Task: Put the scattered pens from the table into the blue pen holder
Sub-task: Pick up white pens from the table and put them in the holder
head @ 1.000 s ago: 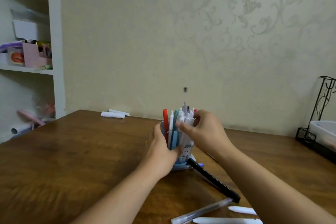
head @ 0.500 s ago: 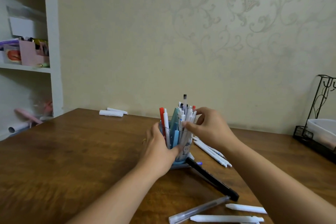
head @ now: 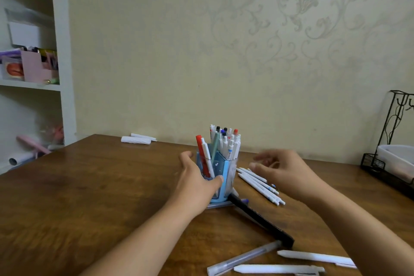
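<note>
1. head view: blue pen holder [head: 216, 177] stands upright mid-table [head: 89, 197], already packed with pens. left hand [head: 197, 182] wraps its near-left side, thumb across the front; looks like a steadying hold, closed on the holder.
2. head view: right hand [head: 284, 172] hovers empty, fingers loosely spread, nothing gripped. it sits just right of the holder and above the bundle of white pens [head: 259, 184].
3. head view: key relation: that bundle lies flat directly under and slightly left of the right hand, long axes running from far-left to near-right. right hand is clearly nearer; i'd take them with it, pinching across the axis.
4. head view: leftovers near me: black marker [head: 262, 219] leaning off the holder base, clear pen [head: 244, 257], two white pens [head: 313, 263].
</note>
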